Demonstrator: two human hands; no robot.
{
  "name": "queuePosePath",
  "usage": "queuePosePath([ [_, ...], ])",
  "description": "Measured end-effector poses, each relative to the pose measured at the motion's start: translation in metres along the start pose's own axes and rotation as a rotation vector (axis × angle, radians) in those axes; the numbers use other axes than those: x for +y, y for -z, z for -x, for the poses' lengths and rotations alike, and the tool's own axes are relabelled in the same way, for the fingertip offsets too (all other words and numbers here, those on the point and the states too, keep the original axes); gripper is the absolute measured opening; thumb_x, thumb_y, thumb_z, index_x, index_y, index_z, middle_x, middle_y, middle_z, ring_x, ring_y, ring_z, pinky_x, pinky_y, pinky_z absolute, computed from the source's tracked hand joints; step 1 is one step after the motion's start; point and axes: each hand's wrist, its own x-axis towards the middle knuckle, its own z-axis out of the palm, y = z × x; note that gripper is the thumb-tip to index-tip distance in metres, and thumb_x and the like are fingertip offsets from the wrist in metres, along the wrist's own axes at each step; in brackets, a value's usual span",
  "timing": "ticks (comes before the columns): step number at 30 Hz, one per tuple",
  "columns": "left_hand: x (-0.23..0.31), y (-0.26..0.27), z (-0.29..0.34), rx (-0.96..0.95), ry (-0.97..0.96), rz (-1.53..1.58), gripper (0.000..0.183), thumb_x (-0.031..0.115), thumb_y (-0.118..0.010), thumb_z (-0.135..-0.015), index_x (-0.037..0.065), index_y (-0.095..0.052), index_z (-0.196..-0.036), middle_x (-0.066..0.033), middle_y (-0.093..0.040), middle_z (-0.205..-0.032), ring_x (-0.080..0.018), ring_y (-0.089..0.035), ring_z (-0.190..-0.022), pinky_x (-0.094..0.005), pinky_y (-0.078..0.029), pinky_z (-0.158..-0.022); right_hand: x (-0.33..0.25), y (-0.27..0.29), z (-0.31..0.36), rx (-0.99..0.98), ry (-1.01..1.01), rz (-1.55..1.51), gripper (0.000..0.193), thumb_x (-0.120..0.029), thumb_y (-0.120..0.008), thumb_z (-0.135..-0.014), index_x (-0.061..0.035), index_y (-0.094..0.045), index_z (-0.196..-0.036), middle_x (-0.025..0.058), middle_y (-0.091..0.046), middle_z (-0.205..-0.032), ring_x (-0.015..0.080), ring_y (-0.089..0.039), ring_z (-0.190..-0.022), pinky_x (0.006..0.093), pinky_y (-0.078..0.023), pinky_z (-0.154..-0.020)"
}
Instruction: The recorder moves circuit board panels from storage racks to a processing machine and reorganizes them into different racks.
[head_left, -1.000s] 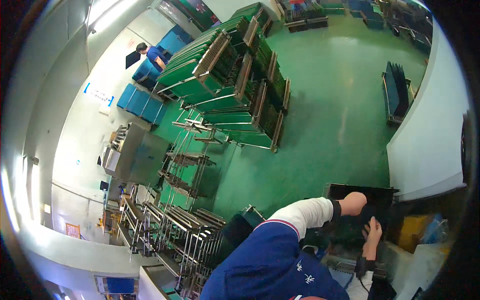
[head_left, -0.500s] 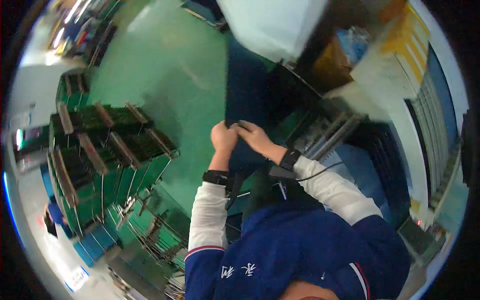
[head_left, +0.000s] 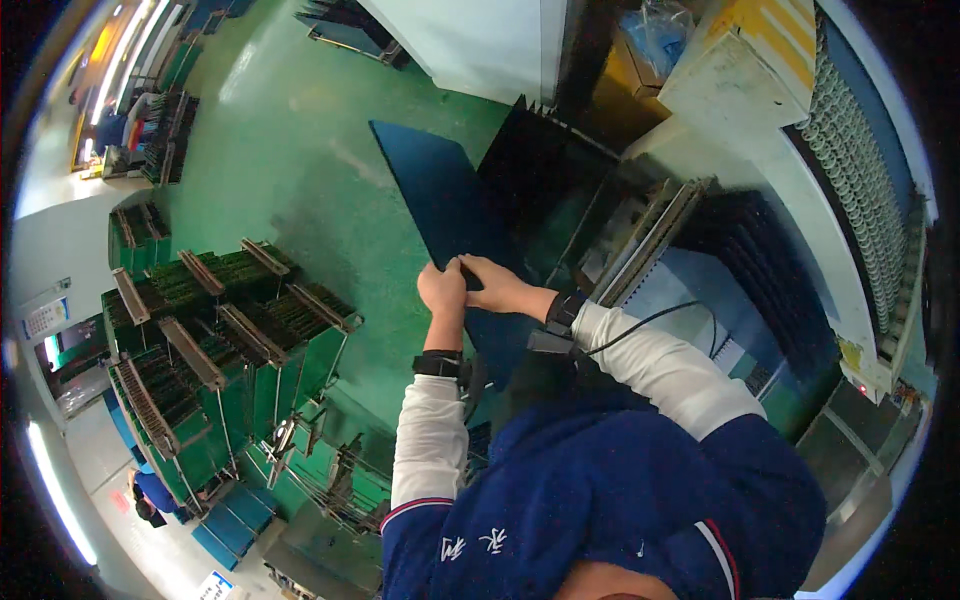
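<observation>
Head view, the only one. Both my hands are on a dark blue panel (head_left: 437, 195), held over the green floor (head_left: 290, 130) in front of me. My left hand (head_left: 442, 290) grips its left long edge, fingers curled there; my right hand (head_left: 497, 287) is closed on it just beside, thumbs near each other. Undersides of the fingers hidden; can't tell how deep the grip goes.

Panel's long axis: slanting from a far corner, up and left of my hands, down to the near end by my legs. Most of what shows lies beyond the hands. Left hand is nearer that left edge. Near end partly masked by my right forearm; can't tell whether it touches anything.

Right hand is the nearer one to the black panels (head_left: 530, 160), which stand beyond and to the right, behind the blue one's right edge. Further right, a row of dark panels (head_left: 765, 265) beside a coil-roller machine (head_left: 855, 175). Off left, well apart, a rack (head_left: 192, 353) of green panels.
</observation>
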Motion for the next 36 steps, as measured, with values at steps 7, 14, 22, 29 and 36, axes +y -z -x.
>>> queuePosePath([
  [7, -0.011, -0.027, -0.002, 0.070, -0.099, -0.129, 0.024, 0.020, -0.065, -0.079, -0.004, -0.066, -0.085, -0.0161, -0.068, -0.079, -0.0291, -0.065, -0.071, -0.0390, -0.048, -0.066, 0.015, 0.006, 0.008, 0.092, 0.002, -0.142, 0.090, -0.050, -0.072, -0.072, 0.0029, -0.038, -0.137, 0.0229, -0.042, -0.139, 0.0354, -0.041, -0.128, 0.0390, -0.033, -0.107],
  [14, -0.002, -0.017, 0.009, -0.147, 0.015, 0.360, 0.050, 0.040, -0.067, -0.081, -0.009, -0.062, -0.088, -0.0196, -0.067, -0.087, -0.0272, -0.064, -0.079, -0.0381, -0.046, -0.068, -0.006, 0.034, 0.016, 0.050, -0.035, -0.335, 0.081, -0.034, -0.079, -0.071, -0.0006, -0.043, -0.135, 0.0197, -0.048, -0.134, 0.0308, -0.046, -0.125, 0.0386, -0.036, -0.105],
  [22, -0.014, -0.018, 0.003, -0.309, 0.069, 0.407, 0.064, 0.049, -0.062, -0.086, -0.007, -0.051, -0.115, -0.0162, -0.057, -0.114, -0.0223, -0.053, -0.103, -0.0336, -0.043, -0.086, -0.013, 0.050, 0.019, -0.018, -0.087, -0.404, 0.081, -0.037, -0.080, -0.071, 0.0005, -0.045, -0.133, 0.0178, -0.052, -0.131, 0.0277, -0.049, -0.122, 0.0356, -0.038, -0.103],
  [29, -0.024, -0.032, 0.004, -0.395, 0.106, 0.666, 0.077, 0.056, -0.049, -0.091, -0.005, -0.038, -0.137, -0.0158, -0.048, -0.131, -0.0253, -0.046, -0.121, -0.0357, -0.036, -0.101, -0.002, 0.050, 0.018, -0.043, -0.029, -0.279, 0.084, -0.035, -0.079, -0.072, 0.0017, -0.041, -0.136, 0.0192, -0.047, -0.136, 0.0285, -0.045, -0.126, 0.0374, -0.035, -0.105],
  [36, 0.003, -0.035, 0.018, -0.396, 0.149, 0.732, 0.074, 0.057, -0.044, -0.094, -0.001, -0.035, -0.140, -0.0103, -0.044, -0.137, -0.0215, -0.043, -0.124, -0.0340, -0.033, -0.104, 0.011, 0.057, 0.023, -0.048, -0.054, -0.220, 0.085, -0.033, -0.079, -0.073, 0.0023, -0.038, -0.138, 0.0200, -0.045, -0.138, 0.0296, -0.044, -0.128, 0.0382, -0.035, -0.106],
])
